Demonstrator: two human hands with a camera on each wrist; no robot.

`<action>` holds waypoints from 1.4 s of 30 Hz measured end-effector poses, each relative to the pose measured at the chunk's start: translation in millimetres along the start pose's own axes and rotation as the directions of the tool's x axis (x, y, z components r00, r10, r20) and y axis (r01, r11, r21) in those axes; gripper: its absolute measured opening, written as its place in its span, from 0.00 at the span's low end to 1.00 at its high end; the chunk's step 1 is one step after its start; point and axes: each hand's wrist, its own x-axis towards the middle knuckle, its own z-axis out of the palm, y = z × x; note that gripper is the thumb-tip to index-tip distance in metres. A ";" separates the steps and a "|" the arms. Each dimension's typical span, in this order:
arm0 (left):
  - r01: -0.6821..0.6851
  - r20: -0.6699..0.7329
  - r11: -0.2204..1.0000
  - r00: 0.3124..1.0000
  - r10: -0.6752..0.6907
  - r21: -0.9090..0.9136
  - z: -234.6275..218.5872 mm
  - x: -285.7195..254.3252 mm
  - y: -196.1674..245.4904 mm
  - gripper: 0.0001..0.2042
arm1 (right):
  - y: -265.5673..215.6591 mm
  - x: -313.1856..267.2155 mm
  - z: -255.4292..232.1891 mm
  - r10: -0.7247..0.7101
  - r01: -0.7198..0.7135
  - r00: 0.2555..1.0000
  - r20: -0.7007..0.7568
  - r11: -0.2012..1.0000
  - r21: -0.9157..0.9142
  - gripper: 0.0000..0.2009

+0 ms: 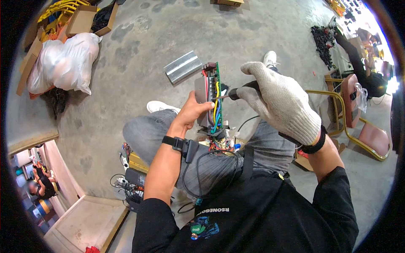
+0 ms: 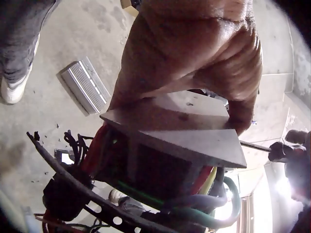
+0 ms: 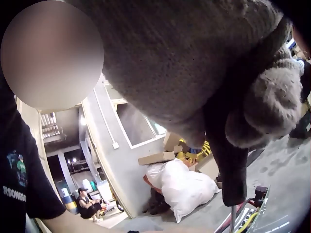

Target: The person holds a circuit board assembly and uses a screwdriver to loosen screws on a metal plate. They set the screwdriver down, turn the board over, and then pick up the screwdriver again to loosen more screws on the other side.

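My bare left hand [image 1: 192, 111] grips a circuit board assembly by its flat grey metal plate [image 1: 201, 95], thumb over the near edge. The green circuit board [image 1: 219, 99] stands along the plate's right side, with yellow, blue and red wires beside it. In the left wrist view the plate [image 2: 170, 121] lies under the palm. My right hand [image 1: 287, 99], in a white knitted glove, holds a screwdriver [image 1: 233, 94] by its black handle. Its thin shaft points left into the assembly, close to the left thumb. In the right wrist view the dark screwdriver handle [image 3: 233, 179] points down toward the board.
A ribbed aluminium casing [image 1: 183, 67] lies on the floor beyond the assembly. Loose wires and connectors [image 1: 225, 141] hang over the lap. To the left are a white plastic bag [image 1: 65, 63] and cardboard boxes; a gold-framed chair [image 1: 373, 139] stands at right.
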 end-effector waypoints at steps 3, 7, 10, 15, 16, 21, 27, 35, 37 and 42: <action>0.005 -0.012 1.000 1.000 -0.005 -0.003 -2.3 1.2 -7.2 0.40 | 2.1 -0.7 0.5 -0.086 0.085 0.995 -0.041 0.996 -0.028 0.20; -0.007 -0.007 0.999 1.000 0.007 -0.033 0.6 -0.9 -2.8 0.40 | 13.3 2.8 2.3 -0.295 0.290 0.955 -0.042 0.951 -0.104 0.22; -0.007 0.010 1.000 1.000 0.008 -0.013 -1.0 0.9 -3.0 0.40 | 6.0 -0.2 5.8 -0.087 0.086 0.996 -0.005 0.986 -0.144 0.22; -0.005 -0.013 1.000 1.000 0.005 -0.010 0.9 -2.8 -3.5 0.40 | 7.2 -2.5 3.7 -0.134 0.131 0.991 -0.026 0.986 -0.103 0.18; -0.031 -0.006 0.999 0.999 0.031 -0.006 0.6 -2.6 -3.5 0.40 | 6.9 -1.0 0.4 -0.214 0.208 0.976 -0.038 0.970 -0.128 0.17; -0.021 0.009 0.999 1.000 0.021 -0.024 1.5 -2.5 0.5 0.40 | 8.8 0.6 -2.3 -0.259 0.261 0.965 0.032 0.956 -0.132 0.16; 0.000 0.004 1.000 1.000 0.000 -0.001 0.0 -0.7 -3.7 0.38 | 0.8 2.4 -3.3 -0.117 0.128 0.991 0.064 0.969 -0.211 0.15; -0.051 -0.017 0.999 0.999 0.051 0.005 -4.7 4.9 -15.7 0.34 | 18.5 2.9 12.0 -0.133 0.118 0.989 -0.071 0.977 -0.179 0.12; -0.048 -0.025 0.999 0.999 0.049 0.015 -6.1 6.3 -14.8 0.32 | 24.1 2.2 8.4 -0.159 0.150 0.983 -0.090 0.984 -0.093 0.12; 0.017 -0.005 0.993 1.000 -0.018 -0.113 -8.0 4.3 -12.6 0.38 | 35.1 1.4 -9.9 0.045 0.001 0.962 -0.271 0.986 0.168 0.14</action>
